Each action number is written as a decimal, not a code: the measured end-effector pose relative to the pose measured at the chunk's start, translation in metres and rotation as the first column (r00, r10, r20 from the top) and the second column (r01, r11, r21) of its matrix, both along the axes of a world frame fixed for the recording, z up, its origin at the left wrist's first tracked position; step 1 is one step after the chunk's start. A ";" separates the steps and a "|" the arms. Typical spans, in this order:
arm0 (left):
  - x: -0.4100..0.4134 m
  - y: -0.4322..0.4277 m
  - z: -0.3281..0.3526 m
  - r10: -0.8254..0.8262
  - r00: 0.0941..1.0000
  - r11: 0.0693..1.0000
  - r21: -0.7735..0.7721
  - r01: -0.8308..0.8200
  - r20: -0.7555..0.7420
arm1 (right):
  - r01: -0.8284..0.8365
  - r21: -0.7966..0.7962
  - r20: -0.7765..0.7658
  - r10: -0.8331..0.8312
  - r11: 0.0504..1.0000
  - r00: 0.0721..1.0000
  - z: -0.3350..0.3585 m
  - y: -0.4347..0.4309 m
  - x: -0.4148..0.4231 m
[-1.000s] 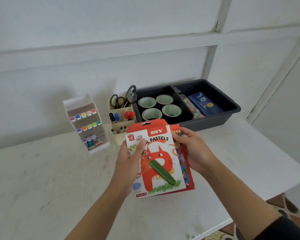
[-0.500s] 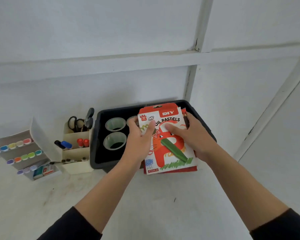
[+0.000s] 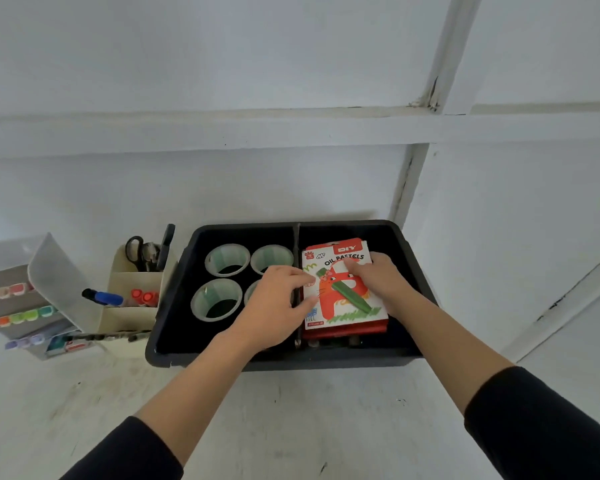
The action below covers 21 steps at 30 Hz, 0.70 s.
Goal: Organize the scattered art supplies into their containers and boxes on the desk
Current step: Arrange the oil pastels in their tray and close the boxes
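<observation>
Item: oil pastels box point(image 3: 343, 306), flat atop a red box point(image 3: 347, 330) in the black bin's point(image 3: 411, 268) right compartment, left hand point(image 3: 274, 306) grip pinching its left edge, seemingly squaring it; right hand point(image 3: 381, 282) fingers bent on its face, clasp indiscernible.

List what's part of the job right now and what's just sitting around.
In the job: pastel box, held by left hand and right hand; bin, right compartment.
Just lying about: cups, scissors, holder, marker rack.
</observation>
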<state>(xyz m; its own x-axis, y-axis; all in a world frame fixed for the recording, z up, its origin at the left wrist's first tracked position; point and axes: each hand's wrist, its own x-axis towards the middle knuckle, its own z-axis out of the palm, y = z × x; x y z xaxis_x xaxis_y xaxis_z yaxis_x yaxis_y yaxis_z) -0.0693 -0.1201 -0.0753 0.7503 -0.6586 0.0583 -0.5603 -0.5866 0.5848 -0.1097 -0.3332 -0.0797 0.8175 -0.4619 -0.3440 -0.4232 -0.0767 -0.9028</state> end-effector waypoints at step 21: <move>-0.009 0.007 -0.021 0.057 0.976 0.982 -0.163 -0.093 -0.210 | 0.023 -0.745 0.086 0.062 0.666 0.994 0.003 0.014 -0.042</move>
<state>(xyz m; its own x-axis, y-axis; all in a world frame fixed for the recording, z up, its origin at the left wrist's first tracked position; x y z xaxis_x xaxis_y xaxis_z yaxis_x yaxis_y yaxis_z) -0.0782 -0.1129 -0.0961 0.8048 -0.5935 0.0059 -0.3775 -0.5042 0.7767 -0.1520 -0.3191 -0.0767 0.8378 -0.5129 0.1872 -0.3294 -0.7482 -0.5759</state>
